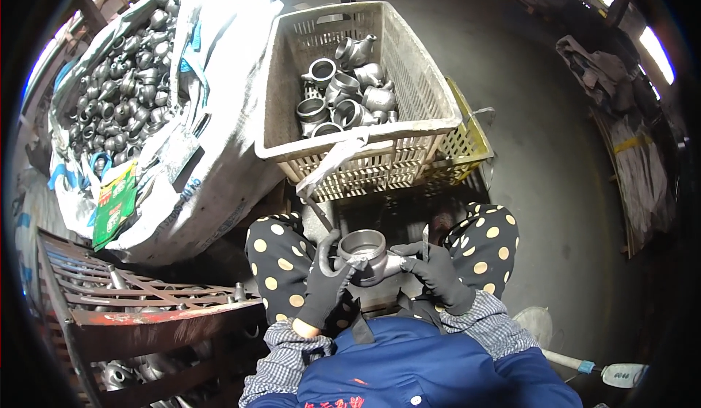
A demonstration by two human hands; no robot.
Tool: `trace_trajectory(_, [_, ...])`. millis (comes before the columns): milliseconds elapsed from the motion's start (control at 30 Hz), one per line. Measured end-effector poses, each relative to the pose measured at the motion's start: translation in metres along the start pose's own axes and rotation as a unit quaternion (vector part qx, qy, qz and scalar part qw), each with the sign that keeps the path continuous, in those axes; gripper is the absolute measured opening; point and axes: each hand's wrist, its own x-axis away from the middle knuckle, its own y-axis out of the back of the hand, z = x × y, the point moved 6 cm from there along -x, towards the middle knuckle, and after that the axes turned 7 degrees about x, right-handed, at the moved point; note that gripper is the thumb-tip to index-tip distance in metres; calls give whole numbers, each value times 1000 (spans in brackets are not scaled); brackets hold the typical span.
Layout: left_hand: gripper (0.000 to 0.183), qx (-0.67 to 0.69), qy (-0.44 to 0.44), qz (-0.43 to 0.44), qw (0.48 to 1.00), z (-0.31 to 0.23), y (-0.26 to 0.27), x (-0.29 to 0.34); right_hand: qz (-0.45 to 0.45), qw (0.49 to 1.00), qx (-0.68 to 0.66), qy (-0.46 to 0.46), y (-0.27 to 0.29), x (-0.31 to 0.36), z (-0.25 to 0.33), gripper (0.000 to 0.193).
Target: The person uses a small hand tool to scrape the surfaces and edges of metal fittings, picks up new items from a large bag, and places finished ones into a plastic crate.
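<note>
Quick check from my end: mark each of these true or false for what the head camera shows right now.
1. Both gloved hands hold one metal pipe fitting over the lap. True: left hand and right hand grip it.
2. The plastic crate ahead is empty. False: several fittings lie in it.
3. The big white sack on the left holds many fittings. True.
4. The hands are bare. False: both wear dark gloves.
5. The rusty metal rack stands at the right. False: it is at the lower left.

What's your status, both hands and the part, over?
Left hand and right hand, both gloved, gripping one grey pipe fitting over the lap. Beige crate of fittings ahead. Nothing between.
</note>
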Motion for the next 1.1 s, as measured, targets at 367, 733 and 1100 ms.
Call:
trace_trajectory(367, [32, 137, -3, -6, 991, -42, 9, 6, 19, 956, -245, -159, 4, 3, -23, 29])
trace_trajectory(733, [26, 223, 101, -8, 970, -13, 4, -4, 40, 957, -217, -190, 5, 9, -32, 32])
trace_trajectory(1100, [31, 168, 45, 20, 985, -44, 6, 9, 38, 935, -250, -248, 1, 10, -30, 39])
